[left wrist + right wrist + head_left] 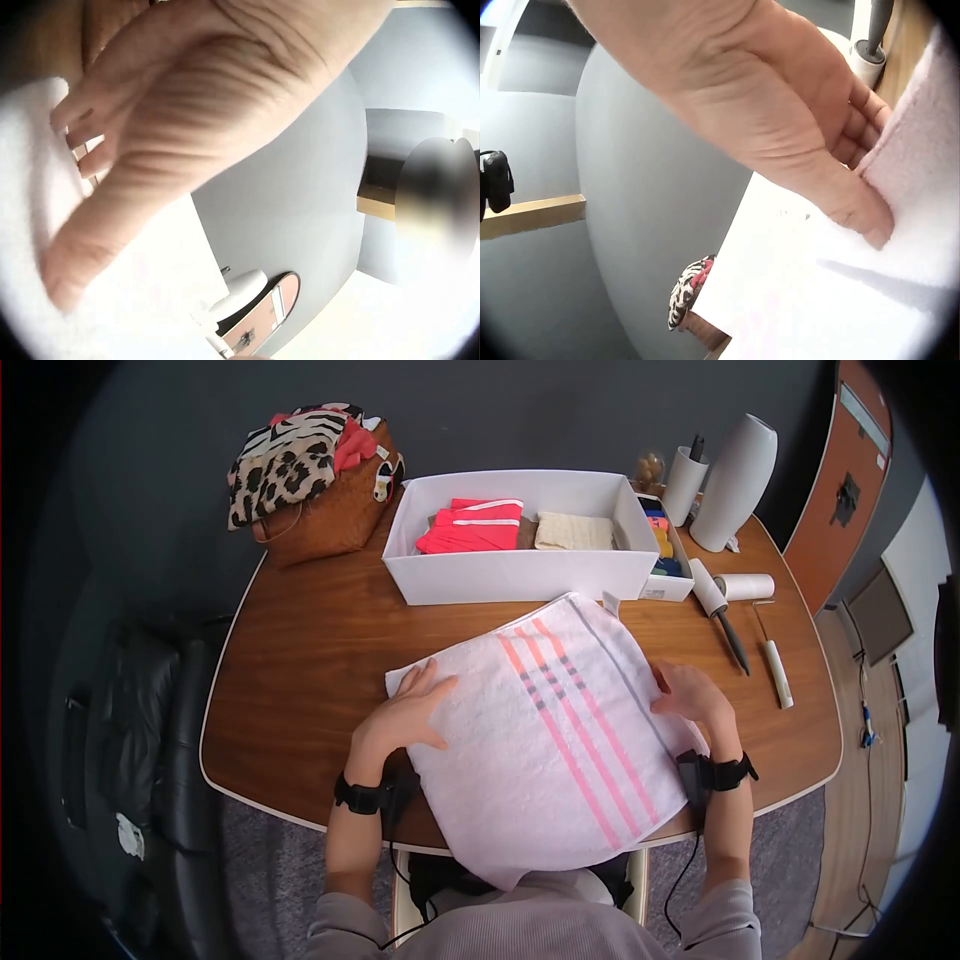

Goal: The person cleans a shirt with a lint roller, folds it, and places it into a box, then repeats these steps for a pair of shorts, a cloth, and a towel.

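Note:
A white towel (480,760) with pink and orange stripes lies spread over the front of the table and hangs past its near edge. My left hand (405,715) rests on the towel's left side with fingers spread; the left wrist view shows its thumb pressing the cloth. At the opposite side, my right hand (692,693) grips the towel's edge. In the right wrist view its thumb (866,217) lies on top, while the fingertips are hidden behind the edge. A small tag (611,603) sticks out at the towel's far corner.
Behind the towel stands a white box (520,578) holding red folded cloth (475,528) and cream cloth (575,531). A brown bag (330,525) with patterned cloth is at back left. Lint rollers (708,590) and a white vase (735,485) occupy the right.

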The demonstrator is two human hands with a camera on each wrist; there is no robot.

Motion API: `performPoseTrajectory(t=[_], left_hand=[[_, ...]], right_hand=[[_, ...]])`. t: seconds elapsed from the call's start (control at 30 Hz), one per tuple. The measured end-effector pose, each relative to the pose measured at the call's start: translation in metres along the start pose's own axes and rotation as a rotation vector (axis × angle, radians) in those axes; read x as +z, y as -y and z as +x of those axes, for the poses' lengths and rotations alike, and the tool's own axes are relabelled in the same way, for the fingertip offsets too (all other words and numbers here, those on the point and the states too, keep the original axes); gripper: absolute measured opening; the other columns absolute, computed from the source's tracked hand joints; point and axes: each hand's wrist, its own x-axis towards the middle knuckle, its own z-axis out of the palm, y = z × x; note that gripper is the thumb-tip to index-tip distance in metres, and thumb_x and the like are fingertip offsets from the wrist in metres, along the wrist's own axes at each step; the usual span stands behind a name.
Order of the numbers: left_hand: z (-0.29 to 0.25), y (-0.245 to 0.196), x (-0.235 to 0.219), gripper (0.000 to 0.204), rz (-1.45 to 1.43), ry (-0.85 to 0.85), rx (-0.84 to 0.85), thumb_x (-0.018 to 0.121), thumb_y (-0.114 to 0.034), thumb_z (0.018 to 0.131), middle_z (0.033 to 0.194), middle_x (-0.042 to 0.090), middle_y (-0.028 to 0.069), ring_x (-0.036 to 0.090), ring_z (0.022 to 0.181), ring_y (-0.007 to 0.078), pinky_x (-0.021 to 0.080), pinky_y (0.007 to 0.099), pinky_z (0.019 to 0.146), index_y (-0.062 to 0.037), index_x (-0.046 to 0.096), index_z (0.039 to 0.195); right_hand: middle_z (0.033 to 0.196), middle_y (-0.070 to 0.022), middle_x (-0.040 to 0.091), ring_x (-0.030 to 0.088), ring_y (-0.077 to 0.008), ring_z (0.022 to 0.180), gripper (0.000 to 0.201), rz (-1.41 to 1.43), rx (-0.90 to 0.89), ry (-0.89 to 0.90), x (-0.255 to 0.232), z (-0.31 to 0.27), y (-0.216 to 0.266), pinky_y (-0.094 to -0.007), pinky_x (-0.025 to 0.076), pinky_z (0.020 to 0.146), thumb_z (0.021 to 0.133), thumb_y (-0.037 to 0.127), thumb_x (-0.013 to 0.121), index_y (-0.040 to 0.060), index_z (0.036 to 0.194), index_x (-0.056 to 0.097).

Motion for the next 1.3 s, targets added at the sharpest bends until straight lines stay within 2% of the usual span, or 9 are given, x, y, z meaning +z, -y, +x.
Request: performPoseTrajectory(t=[0.17,0.23,0.37,0.57,0.8,0.9,1.0,1.1,1.3], left_hand=[[0.004,-0.041,-0.032,0.056,0.022,0.314,-0.349,0.07,-0.032,0.063,0.101,0.057,0.0245,0.054,0.099,0.0339,0.045,0.0394,0.079,0.0014,0.052,0.104],[0.0,-0.042,-0.023,0.052,0.103,0.113,-0.446,0.068,-0.036,0.065,0.086,0.061,0.0217,0.058,0.087,0.0348,0.047,0.0404,0.073,0.0014,0.054,0.098],[-0.001,-0.034,-0.026,0.049,0.161,-0.096,-0.55,0.066,-0.039,0.068,0.082,0.062,0.0209,0.059,0.083,0.0337,0.047,0.0401,0.07,0.0032,0.054,0.09],[0.026,-0.018,0.007,0.049,-0.041,-0.23,-0.224,0.068,-0.04,0.066,0.083,0.06,0.0201,0.058,0.083,0.033,0.045,0.0398,0.072,0.0017,0.052,0.086],[0.024,-0.003,-0.003,0.049,-0.201,0.034,-0.312,0.073,-0.034,0.057,0.085,0.06,0.0174,0.057,0.082,0.0313,0.045,0.0362,0.068,0.0015,0.053,0.084],[0.018,0.003,-0.003,0.05,-0.353,0.042,-0.286,0.073,-0.032,0.056,0.085,0.06,0.0157,0.058,0.079,0.0273,0.044,0.0337,0.066,0.0017,0.054,0.088],[0.02,0.017,0.004,0.049,-0.471,-0.055,-0.31,0.072,-0.028,0.06,0.085,0.059,0.014,0.057,0.077,0.0214,0.044,0.0308,0.066,0.0019,0.053,0.094],[0.024,0.012,0.007,0.045,-0.687,-0.147,-0.357,0.069,-0.018,0.066,0.089,0.057,0.0126,0.055,0.081,0.0164,0.044,0.0283,0.068,0.0022,0.05,0.101],[0.022,0.002,0.001,0.033,-1.012,-0.222,-0.118,0.06,0.002,0.073,0.095,0.057,0.01,0.055,0.085,0.0129,0.045,0.025,0.073,0.0019,0.052,0.106]], right_hand=[[0.08,-0.0144,0.059,0.058,-0.0298,0.081,0.031,-0.186,-0.23,-0.488,0.014,0.042,-0.009,-0.0378,0.045,0.07,0.067,0.016,0.064,0.0044,0.093,0.052],[0.079,-0.0133,0.059,0.058,-0.0293,0.08,0.031,-0.329,-0.311,-0.887,0.01,0.05,0.002,-0.0389,0.046,0.068,0.068,0.018,0.065,0.0048,0.093,0.051],[0.072,-0.0121,0.061,0.061,-0.0267,0.072,0.034,-0.212,0.107,-0.451,-0.014,0.006,0.012,-0.0354,0.048,0.062,0.065,0.033,0.07,0.0032,0.078,0.058],[0.052,-0.0086,0.059,0.059,-0.0164,0.048,0.034,0.02,0.406,0.299,-0.018,-0.041,-0.006,-0.0272,0.047,0.049,0.059,0.032,0.073,0.001,0.058,0.059],[0.065,-0.0123,0.061,0.06,-0.0264,0.06,0.033,0.059,0.024,-0.021,0.007,0.007,-0.042,-0.0332,0.047,0.054,0.062,0.027,0.069,0.0005,0.074,0.053],[0.07,-0.0149,0.061,0.059,-0.0297,0.063,0.036,0.002,0.008,-0.45,0.017,0.029,-0.03,-0.0345,0.047,0.055,0.067,0.03,0.067,-0.0011,0.076,0.053],[0.065,-0.0153,0.06,0.06,-0.0278,0.059,0.039,0.089,0.194,-0.587,0.025,0.031,-0.038,-0.0339,0.048,0.055,0.068,0.033,0.068,-0.0019,0.07,0.051],[0.059,-0.0151,0.058,0.06,-0.0238,0.053,0.043,0.326,0.417,0.186,-0.018,-0.007,-0.015,-0.0314,0.048,0.053,0.068,0.037,0.068,-0.0016,0.065,0.05],[0.064,-0.0106,0.06,0.059,-0.0187,0.056,0.032,0.386,0.08,0.191,0.007,-0.013,-0.008,-0.026,0.047,0.052,0.067,0.027,0.071,-0.0009,0.07,0.054]])
